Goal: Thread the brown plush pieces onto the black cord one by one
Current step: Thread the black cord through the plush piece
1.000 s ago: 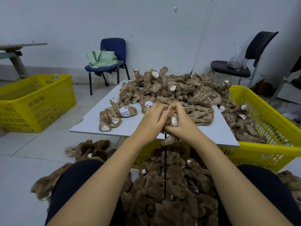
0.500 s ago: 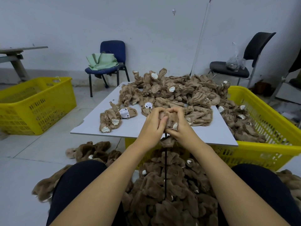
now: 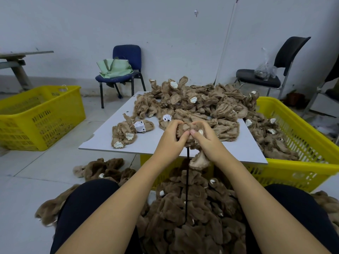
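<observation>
Yellow crate [image 3: 38, 116] on floor far left, blue chair [image 3: 126, 70] with green bag [image 3: 114, 67] behind. Small plush cluster [image 3: 126, 134] on table [image 3: 102, 143] left part. Left hand [image 3: 170, 138] and right hand [image 3: 205, 139], fingers curled, both grip one brown plush piece [image 3: 185, 128] over table's near edge. Black cord [image 3: 187, 182] hangs straight below into threaded plush pile [image 3: 183, 217] between knees. Loose plush heap [image 3: 201, 105] on table behind, second yellow crate [image 3: 302, 143] right.

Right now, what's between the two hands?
In the head view, a brown plush piece is bunched between the left hand and right hand, both gripping it. The black cord hangs straight down from under it.
</observation>
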